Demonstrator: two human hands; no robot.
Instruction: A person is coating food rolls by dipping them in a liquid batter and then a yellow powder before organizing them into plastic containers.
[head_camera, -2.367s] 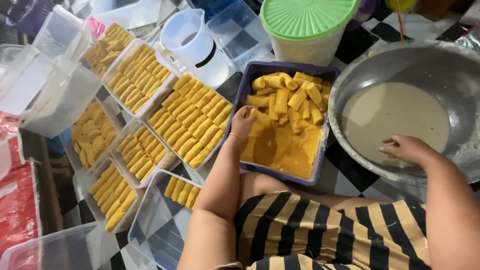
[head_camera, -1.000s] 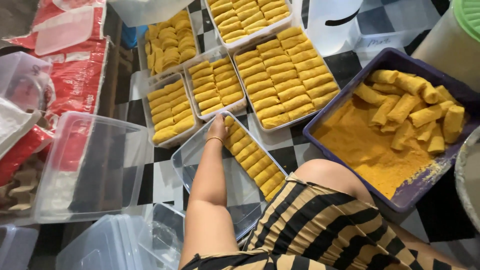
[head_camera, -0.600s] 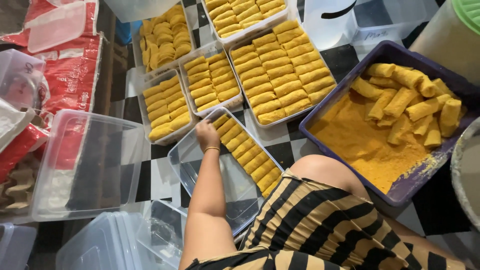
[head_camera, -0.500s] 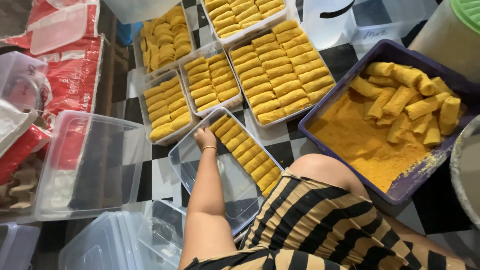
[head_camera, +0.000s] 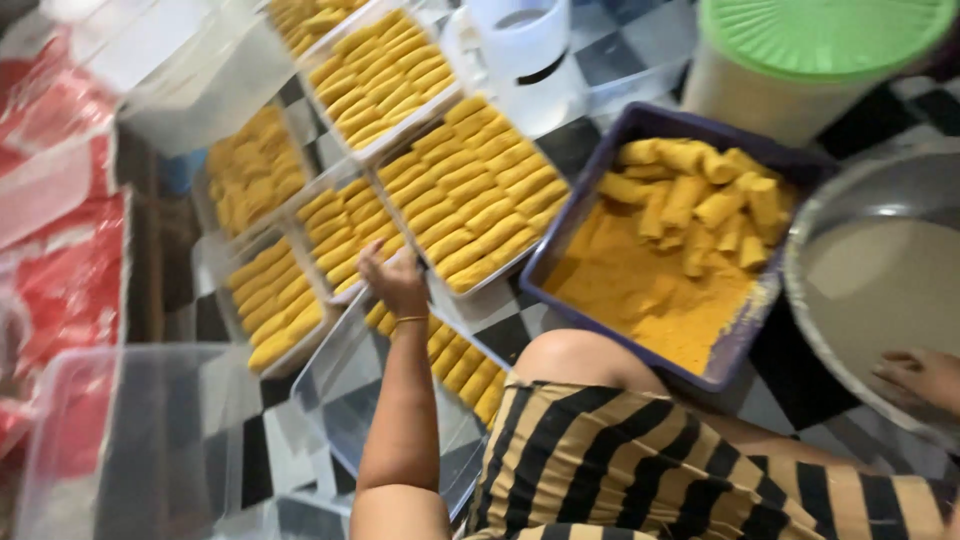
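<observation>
My left hand (head_camera: 395, 282) hovers over the far end of a clear plastic tray (head_camera: 335, 405), fingers curled down, wrist wearing a thin bangle. A single row of yellow breaded rolls (head_camera: 462, 368) lies along that tray's right side, just beside the hand. I cannot see anything held in it. My right hand (head_camera: 922, 374) rests with fingers spread on the near rim of a metal basin (head_camera: 800, 300) holding pale batter (head_camera: 885, 280). Between my hands sits a purple tray (head_camera: 572, 220) of orange crumbs with several coated rolls (head_camera: 700, 200).
Several clear trays packed with breaded rolls (head_camera: 480, 205) fill the floor beyond my left hand. An empty clear box (head_camera: 120, 440) stands at the near left by red packaging (head_camera: 60, 290). A green-lidded bucket (head_camera: 800, 45) and white jug (head_camera: 520, 40) stand at the back.
The view has swung to the right, bringing the basin and my right hand back in. My left hand has moved up to the far end of the partly filled tray.
</observation>
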